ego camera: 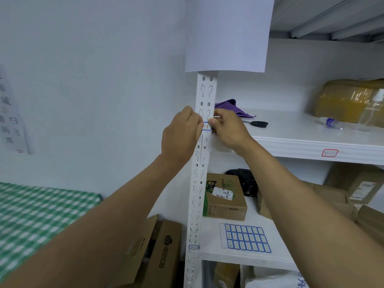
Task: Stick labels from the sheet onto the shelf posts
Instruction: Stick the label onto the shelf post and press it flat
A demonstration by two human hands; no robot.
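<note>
Both hands meet at the white shelf post (204, 121), at about the height of the upper shelf (311, 142). A small blue-bordered label (206, 126) lies across the front of the post between them. The left hand (182, 134) comes in from the left with its fingers curled, fingertips at the label's left edge. The right hand (228, 127) comes in from the right, thumb pressed on the label's right end and the other fingers curled round the side of the post. Whether the label is fully stuck down cannot be told.

The label sheet (245, 238) lies flat on the lower shelf (239, 256), just right of the post, in front of a brown and green cardboard box (224, 197). Most of its blue-framed labels remain; the left column shows gaps. Another blue-bordered label (193, 247) sits lower on the same post, level with the lower shelf.

On the upper shelf lie a purple cloth (232, 108), black-handled scissors (256, 123), a small bottle (330, 123) and a taped brown parcel (351, 100). A red-bordered label (329, 153) is on that shelf's front edge. A white sheet of paper (226, 34) hangs over the top of the post. A green checked cloth (37, 215) is at lower left.
</note>
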